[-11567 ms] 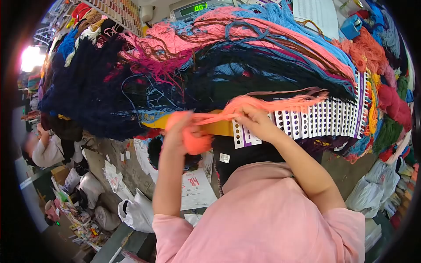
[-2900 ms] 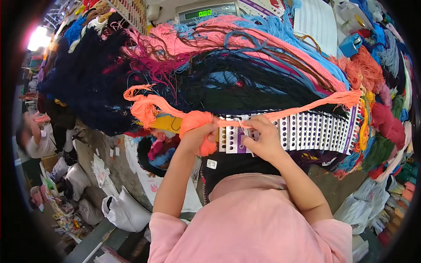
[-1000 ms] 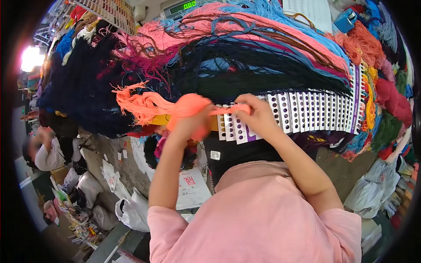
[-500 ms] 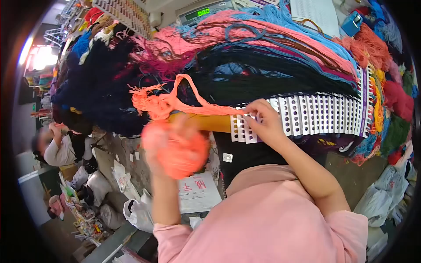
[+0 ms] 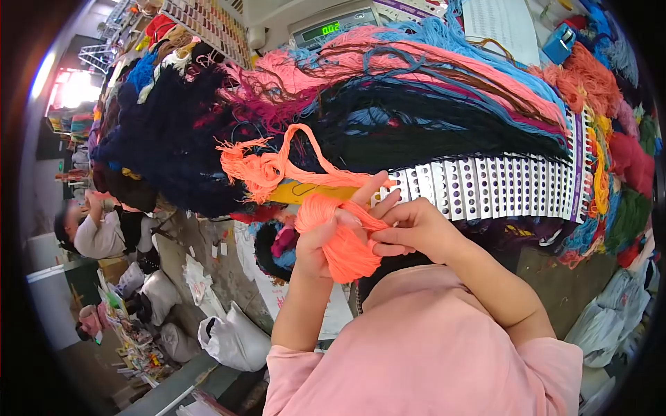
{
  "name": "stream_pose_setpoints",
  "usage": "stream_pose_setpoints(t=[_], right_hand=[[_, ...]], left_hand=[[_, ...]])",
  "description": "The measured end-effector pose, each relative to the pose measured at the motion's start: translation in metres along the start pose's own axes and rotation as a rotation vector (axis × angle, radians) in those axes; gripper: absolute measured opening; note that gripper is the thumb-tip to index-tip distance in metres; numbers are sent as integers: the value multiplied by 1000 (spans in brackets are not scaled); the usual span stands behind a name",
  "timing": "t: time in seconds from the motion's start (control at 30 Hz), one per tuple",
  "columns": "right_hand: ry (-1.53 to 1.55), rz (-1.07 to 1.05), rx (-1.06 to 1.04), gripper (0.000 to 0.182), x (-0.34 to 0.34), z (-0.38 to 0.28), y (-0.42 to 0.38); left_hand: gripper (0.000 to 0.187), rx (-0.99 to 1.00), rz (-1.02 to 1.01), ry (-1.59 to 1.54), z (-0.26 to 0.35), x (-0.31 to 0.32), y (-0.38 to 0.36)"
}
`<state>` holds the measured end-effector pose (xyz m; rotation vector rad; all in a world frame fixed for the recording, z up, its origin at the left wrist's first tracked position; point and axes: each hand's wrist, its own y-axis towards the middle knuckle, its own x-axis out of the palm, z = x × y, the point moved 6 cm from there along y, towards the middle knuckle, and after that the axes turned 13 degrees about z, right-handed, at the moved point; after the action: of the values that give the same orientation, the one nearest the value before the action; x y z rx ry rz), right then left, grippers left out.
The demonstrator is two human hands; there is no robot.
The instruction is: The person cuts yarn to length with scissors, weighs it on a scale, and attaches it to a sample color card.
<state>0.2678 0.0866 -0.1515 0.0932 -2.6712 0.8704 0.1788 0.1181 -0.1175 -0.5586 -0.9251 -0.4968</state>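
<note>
My left hand (image 5: 320, 244) is wrapped round a bundle of orange yarn (image 5: 350, 256), its fingers passing through the loop. From the right, my right hand (image 5: 416, 225) pinches strands at the bundle's edge. A second orange hank (image 5: 260, 173) lies on the table just above, its tail running to the end of the white punched cards (image 5: 472, 187). Dark yarn (image 5: 416, 125) is spread over those cards, with pink yarn (image 5: 444, 55) and blue yarn behind it.
A scale (image 5: 333, 28) with a green display stands at the back. A blue object (image 5: 558, 43) sits back right. Another person (image 5: 97, 232) is far left. White bags (image 5: 232, 336) and a plastic bag (image 5: 600, 326) are lower down.
My left hand has moved right with the orange bundle. My right hand has left the tail of the hank on the table and now meets the bundle.
</note>
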Motion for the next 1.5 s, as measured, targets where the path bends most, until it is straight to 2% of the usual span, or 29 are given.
stream_pose_setpoints(t=[0.27, 0.37, 0.5, 0.7, 0.77, 0.87, 0.93, 0.97, 1.03, 1.1, 1.13, 1.17, 1.2, 1.23, 1.33, 1.37, 1.4, 1.43, 1.47, 1.5], right_hand=[[89, 58, 55, 15, -5, -7, -4], [-65, 72, -87, 14, -4, -15, -5], [58, 68, -97, 14, -8, -15, -6], [135, 162, -206, 14, -15, -15, -10], [204, 177, -236, 13, -22, -15, -10], [202, 293, -435, 13, -33, -20, -10], [491, 213, -282, 11, -47, -30, -12], [621, 158, -343, 12, -53, -47, -20], [687, 131, -468, 13, -94, -66, -36], [474, 256, -658, 13, -152, -95, -75], [384, 227, -712, 13, -189, -117, -96], [674, 622, -703, 10, -285, -121, -127], [421, 368, -857, 11, -353, -152, -156], [431, 453, -981, 9, -354, -174, -178], [447, 715, -1366, 18, -326, -229, -238], [297, 602, -1174, 20, -311, -231, -212], [-160, 775, -1123, 15, -283, -207, -183], [-621, 928, -1074, 34, -255, -183, -154], [-887, 969, -1005, 27, -210, -162, -117], [-1163, 728, -850, 16, -169, -141, -78]], left_hand=[[22, -6, -51, 116, -3, -5, 1], [22, -45, -60, 97, -4, -3, -2], [26, -132, -9, -128, -6, -5, -7], [24, -88, -69, -49, -3, -4, -5], [28, -98, -3, -93, -4, -1, -5], [31, -98, 15, -141, -9, 1, -8], [31, -12, -33, -69, -9, -14, -15], [30, 70, -71, 18, -7, -43, -23], [26, 110, -33, -167, 15, -73, -42], [24, 171, 50, -524, 60, -104, -70], [24, 232, 98, -649, 83, -130, -93], [25, 305, 160, -731, 105, -169, -126], [27, 375, 235, -737, 124, -226, -168], [31, 444, 308, -740, 134, -262, -195], [34, 445, 367, -705, 120, -215, -181], [37, 341, 334, -694, 103, -204, -157], [34, 168, 319, -660, 80, -177, -121], [32, -4, 299, -622, 55, -150, -86], [21, -75, 264, -570, 34, -141, -59], [14, -144, 226, -516, 13, -131, -33]])
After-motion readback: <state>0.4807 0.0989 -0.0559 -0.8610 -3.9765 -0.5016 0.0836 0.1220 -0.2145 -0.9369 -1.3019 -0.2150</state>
